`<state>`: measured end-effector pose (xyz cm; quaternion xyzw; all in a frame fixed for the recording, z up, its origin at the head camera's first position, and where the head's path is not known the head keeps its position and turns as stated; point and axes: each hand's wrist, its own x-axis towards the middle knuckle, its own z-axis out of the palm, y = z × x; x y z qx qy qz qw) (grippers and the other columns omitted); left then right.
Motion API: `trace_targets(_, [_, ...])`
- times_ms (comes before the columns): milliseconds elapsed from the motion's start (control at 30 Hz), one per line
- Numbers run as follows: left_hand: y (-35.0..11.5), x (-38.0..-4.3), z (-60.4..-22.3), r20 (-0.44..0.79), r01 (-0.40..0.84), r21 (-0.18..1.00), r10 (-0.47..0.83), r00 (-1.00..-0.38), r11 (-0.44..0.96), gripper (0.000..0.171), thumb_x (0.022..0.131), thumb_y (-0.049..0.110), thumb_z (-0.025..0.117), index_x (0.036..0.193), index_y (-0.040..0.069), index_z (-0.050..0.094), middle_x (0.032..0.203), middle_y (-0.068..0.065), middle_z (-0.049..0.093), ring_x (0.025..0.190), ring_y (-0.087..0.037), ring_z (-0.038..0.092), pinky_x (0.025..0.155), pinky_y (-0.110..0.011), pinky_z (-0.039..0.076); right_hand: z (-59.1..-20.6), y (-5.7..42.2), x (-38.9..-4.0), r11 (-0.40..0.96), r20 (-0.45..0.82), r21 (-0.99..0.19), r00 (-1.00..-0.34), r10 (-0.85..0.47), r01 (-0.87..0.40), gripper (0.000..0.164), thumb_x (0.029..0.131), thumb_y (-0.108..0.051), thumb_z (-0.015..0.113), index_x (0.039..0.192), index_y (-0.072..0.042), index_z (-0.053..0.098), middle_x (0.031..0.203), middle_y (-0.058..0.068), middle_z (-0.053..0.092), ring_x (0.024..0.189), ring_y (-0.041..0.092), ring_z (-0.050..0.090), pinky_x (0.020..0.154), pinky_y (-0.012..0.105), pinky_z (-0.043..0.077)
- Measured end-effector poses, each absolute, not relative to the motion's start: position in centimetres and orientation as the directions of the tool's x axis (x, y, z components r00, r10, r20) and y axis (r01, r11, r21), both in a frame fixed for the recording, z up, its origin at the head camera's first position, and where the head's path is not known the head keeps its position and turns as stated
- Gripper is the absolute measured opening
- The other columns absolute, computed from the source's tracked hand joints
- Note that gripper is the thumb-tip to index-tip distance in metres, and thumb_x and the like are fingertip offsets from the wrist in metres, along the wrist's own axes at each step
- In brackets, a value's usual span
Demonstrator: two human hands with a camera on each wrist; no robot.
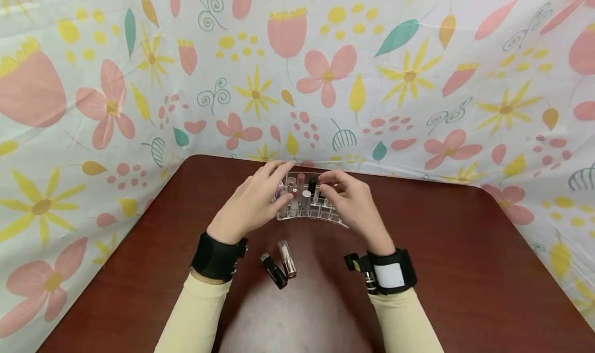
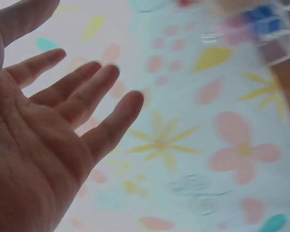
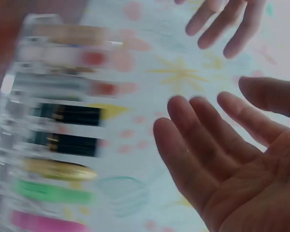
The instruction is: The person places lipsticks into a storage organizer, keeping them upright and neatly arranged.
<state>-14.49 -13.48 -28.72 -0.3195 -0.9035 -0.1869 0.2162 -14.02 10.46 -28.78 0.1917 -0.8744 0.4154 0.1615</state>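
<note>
A clear lipstick organizer stands near the back of the table, holding several lipsticks and tubes. My left hand is raised at its left side, fingers spread and holding nothing; the left wrist view shows its bare palm. Over the right side hovers my right hand, fingers relaxed, also without anything in its grasp. The right wrist view shows black lipsticks, a gold tube, a green tube and a pink tube in the organizer. The hands partly hide it in the head view.
Two lipsticks lie on the brown table in front of the organizer: a black one and one with a clear cap. A flower-patterned cloth hangs behind and to the left of the table.
</note>
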Motion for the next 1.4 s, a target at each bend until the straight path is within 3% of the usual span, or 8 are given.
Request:
trace_targets(167, [-13.7, -10.8, -25.5, 0.566, 0.677, 0.159, 0.495, -0.659, 0.719, 0.069, 0.095, 0.029, 0.073, 0.155, 0.015, 0.042, 0.152, -0.013, 0.048, 0.11, -0.023, 0.062, 0.09, -0.044, 0.054, -25.8, 12.1, -10.9, 0.612, 0.51, -0.603, -0.837, -0.197, -0.512, 0.027, 0.102, -0.022, 0.063, 0.128, -0.014, 0.066, 0.111, 0.006, 0.074, 0.096, 0.018, 0.071, 0.079, 0.027, 0.055])
trace_targets(367, [-15.1, -7.1, -23.3, 0.57, 0.682, 0.177, 0.491, -0.659, 0.71, 0.073, 0.094, 0.032, 0.075, 0.156, 0.018, 0.04, 0.156, -0.01, 0.044, 0.123, -0.023, 0.06, 0.097, -0.051, 0.051, -23.1, 13.6, -7.1, 0.664, 0.503, -0.588, -0.851, -0.148, -0.463, 0.038, 0.103, -0.029, 0.062, 0.139, -0.02, 0.059, 0.118, 0.008, 0.071, 0.105, 0.018, 0.068, 0.08, 0.011, 0.047])
trace_targets(533, [-15.2, -6.4, -22.9, 0.564, 0.699, 0.171, 0.513, -0.647, 0.694, 0.071, 0.094, 0.034, 0.075, 0.155, 0.017, 0.042, 0.155, -0.01, 0.045, 0.126, -0.024, 0.06, 0.098, -0.051, 0.052, -22.8, 13.4, -6.6, 0.667, 0.506, -0.57, -0.845, -0.175, -0.479, 0.041, 0.101, -0.024, 0.064, 0.141, -0.018, 0.056, 0.121, 0.008, 0.069, 0.11, 0.021, 0.066, 0.079, 0.012, 0.049])
trace_targets(700, [-14.4, -6.9, -23.8, 0.525, 0.701, 0.152, 0.544, -0.654, 0.697, 0.069, 0.092, 0.031, 0.077, 0.151, 0.014, 0.047, 0.148, -0.012, 0.053, 0.098, -0.02, 0.068, 0.087, -0.045, 0.055, -23.8, 12.2, -7.1, 0.69, 0.532, -0.492, -0.811, -0.244, -0.531, 0.044, 0.097, -0.016, 0.069, 0.139, -0.008, 0.056, 0.12, 0.009, 0.067, 0.103, 0.024, 0.067, 0.077, 0.03, 0.057])
trace_targets(767, [-14.1, -7.2, -24.3, 0.48, 0.702, 0.167, 0.565, -0.672, 0.693, 0.066, 0.092, 0.03, 0.076, 0.15, 0.014, 0.049, 0.143, -0.01, 0.055, 0.084, -0.017, 0.067, 0.081, -0.04, 0.057, -24.1, 11.4, -7.0, 0.712, 0.53, -0.456, -0.806, -0.264, -0.533, 0.046, 0.095, -0.017, 0.072, 0.137, -0.007, 0.056, 0.118, 0.009, 0.066, 0.098, 0.024, 0.067, 0.077, 0.038, 0.056])
trace_targets(933, [-13.7, -8.6, -25.8, 0.27, 0.665, 0.254, 0.609, -0.746, 0.702, 0.054, 0.095, 0.027, 0.073, 0.143, 0.013, 0.054, 0.123, -0.005, 0.062, 0.084, -0.017, 0.064, 0.077, -0.033, 0.055, -25.4, 8.6, -5.9, 0.806, 0.447, -0.347, -0.84, -0.308, -0.48, 0.055, 0.09, -0.031, 0.078, 0.136, -0.009, 0.056, 0.121, 0.008, 0.065, 0.094, 0.023, 0.068, 0.075, 0.044, 0.057])
trace_targets(1167, [-12.6, -12.4, -29.4, -0.036, 0.569, 0.334, 0.613, -0.789, 0.752, 0.023, 0.099, 0.017, 0.065, 0.121, 0.01, 0.063, 0.089, -0.001, 0.065, 0.076, -0.016, 0.059, 0.072, -0.032, 0.05, -29.1, 5.2, -5.2, 0.891, 0.264, -0.184, -0.894, -0.361, -0.415, 0.05, 0.088, -0.042, 0.078, 0.122, -0.013, 0.056, 0.101, 0.004, 0.061, 0.067, 0.025, 0.063, 0.051, 0.038, 0.048])
trace_targets(1400, [-11.5, -14.7, -32.7, -0.189, 0.517, 0.345, 0.597, -0.78, 0.784, 0.012, 0.101, 0.015, 0.06, 0.107, 0.015, 0.07, 0.09, 0.0, 0.066, 0.082, -0.018, 0.059, 0.077, -0.034, 0.047, -33.2, 3.9, -7.0, 0.887, 0.183, -0.151, -0.894, -0.408, -0.436, 0.034, 0.086, -0.028, 0.078, 0.105, -0.007, 0.059, 0.083, 0.006, 0.059, 0.061, 0.025, 0.06, 0.047, 0.038, 0.046])
